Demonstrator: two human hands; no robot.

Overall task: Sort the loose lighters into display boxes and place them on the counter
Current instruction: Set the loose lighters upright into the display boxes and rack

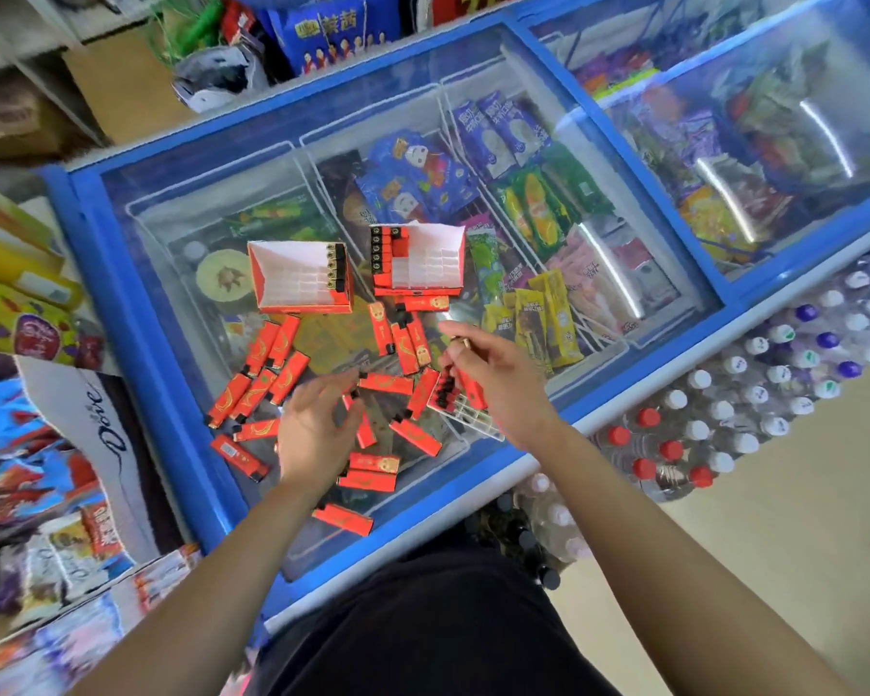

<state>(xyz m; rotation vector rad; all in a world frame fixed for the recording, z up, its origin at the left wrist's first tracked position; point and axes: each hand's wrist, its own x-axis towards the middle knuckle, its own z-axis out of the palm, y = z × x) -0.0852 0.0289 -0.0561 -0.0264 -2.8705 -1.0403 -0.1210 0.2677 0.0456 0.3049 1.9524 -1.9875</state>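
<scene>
**A:** How far along is the sorting?

**B:** Early, I'd say. 2 boxes stand on the freezer lid [182,203]. The right box [423,266] has lighters filed along its left side only. The left box [297,278], just left of it, holds 1 column. Most cells are bare.

**A:** And the rest?

**B:** The loose lighters [285,379] lie scattered nearer the person than the right box, some of them crossed.

**A:** The hands?

**B:** The left hand [312,424] hovers over that scatter, fingers spread, holding nothing. The right hand [493,374], just in front of the right box, pinches what looks like 1 lighter [462,342], though it's blurred. A clear tray [465,414] lies beneath it.

**A:** Next?

**B:** I reckon it needs turning cap-up and slotting into a free cell in the right box.
</scene>
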